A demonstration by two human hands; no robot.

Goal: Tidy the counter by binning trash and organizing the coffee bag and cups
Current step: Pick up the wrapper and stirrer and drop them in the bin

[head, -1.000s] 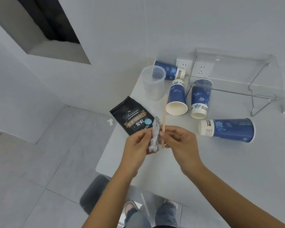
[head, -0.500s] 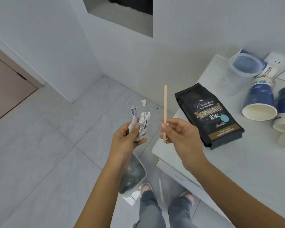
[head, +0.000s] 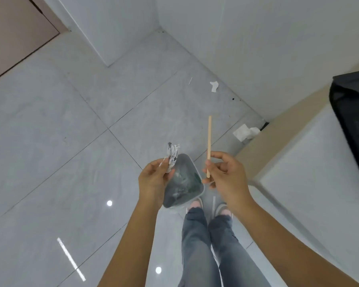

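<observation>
Below you spreads the grey tiled floor, with pale walls meeting at a corner up ahead. On your right the white counter juts in, and the black coffee bag lies on it at the frame's edge — only part of it shows, and the cups are out of view.

Your jeans and shoes point toward a small bin standing on the floor just ahead of your feet; it holds a dark, glossy liner with something crumpled inside that is too blurred to name.

Your left hand hovers over the bin's left rim, thumb and fingers closed on a crumpled wrapper that sticks up above the fingertips. Your right hand is just to the right of the bin, thumb and forefinger pinching the lower part of a wooden stir stick, which stands nearly upright.

On the floor beyond, a crumpled white tissue rests against the counter's base, and a smaller paper scrap lies near the far wall — with a thin white sliver beside it.
</observation>
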